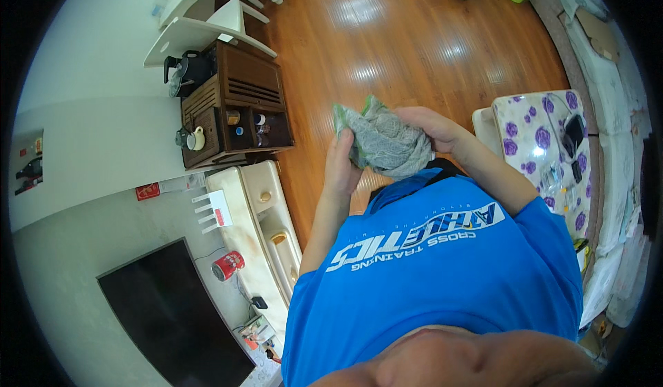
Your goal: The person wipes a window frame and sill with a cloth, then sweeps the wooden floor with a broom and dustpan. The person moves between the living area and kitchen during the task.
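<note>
A bunched grey cloth with green edging point(391, 141) is held between my two hands in front of my waist. My left hand point(344, 161) grips its left side, with the thumb lying on top of the cloth near a green-edged corner. At the cloth's upper right side, my right hand point(430, 125) holds on, its fingers partly hidden behind the folds. The cloth is crumpled, and another green-edged corner sticks up at its top. Below it is the front of my blue T-shirt point(440, 262).
To the left stand a brown wooden cabinet point(251, 76) with a black kettle point(194, 73), and a cream TV stand point(243, 211) bearing a router point(220, 208) and a red can point(228, 266). On the right are a table with a purple-flowered cover point(523, 128) and a sofa point(611, 164). Wooden floor point(404, 39) lies ahead.
</note>
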The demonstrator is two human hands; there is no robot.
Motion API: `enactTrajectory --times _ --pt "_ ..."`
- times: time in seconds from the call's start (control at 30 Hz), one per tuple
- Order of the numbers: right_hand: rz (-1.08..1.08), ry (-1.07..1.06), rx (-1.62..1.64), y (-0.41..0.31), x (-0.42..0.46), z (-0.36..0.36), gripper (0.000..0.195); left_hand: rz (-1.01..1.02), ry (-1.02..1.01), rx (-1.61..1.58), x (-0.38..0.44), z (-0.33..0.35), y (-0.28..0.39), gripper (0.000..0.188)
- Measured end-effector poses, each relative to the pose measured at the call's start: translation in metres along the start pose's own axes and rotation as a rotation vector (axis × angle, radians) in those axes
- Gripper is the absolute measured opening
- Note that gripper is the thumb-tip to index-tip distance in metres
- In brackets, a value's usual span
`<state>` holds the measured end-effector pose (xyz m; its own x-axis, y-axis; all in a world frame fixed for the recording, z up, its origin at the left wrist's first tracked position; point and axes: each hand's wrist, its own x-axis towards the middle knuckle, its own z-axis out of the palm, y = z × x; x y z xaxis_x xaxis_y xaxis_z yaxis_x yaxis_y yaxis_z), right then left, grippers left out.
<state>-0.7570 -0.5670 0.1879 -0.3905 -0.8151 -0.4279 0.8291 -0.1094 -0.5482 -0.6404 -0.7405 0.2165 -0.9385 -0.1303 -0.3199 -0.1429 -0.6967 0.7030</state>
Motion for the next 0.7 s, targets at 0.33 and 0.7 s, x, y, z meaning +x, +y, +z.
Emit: enactTrajectory --times 0.33,0.7 --pt "-0.376 0.038 -0.265 -0.146 0.172 0.039 0.031 0.288 0.182 0.074 0.165 -0.041 0.093 0.031" --pt "-0.896 0.367 -0.745 -0.279 0.316 0.085 0.036 -0.041 -0.228 -0.136 0.358 -0.066 0.237 0.051"
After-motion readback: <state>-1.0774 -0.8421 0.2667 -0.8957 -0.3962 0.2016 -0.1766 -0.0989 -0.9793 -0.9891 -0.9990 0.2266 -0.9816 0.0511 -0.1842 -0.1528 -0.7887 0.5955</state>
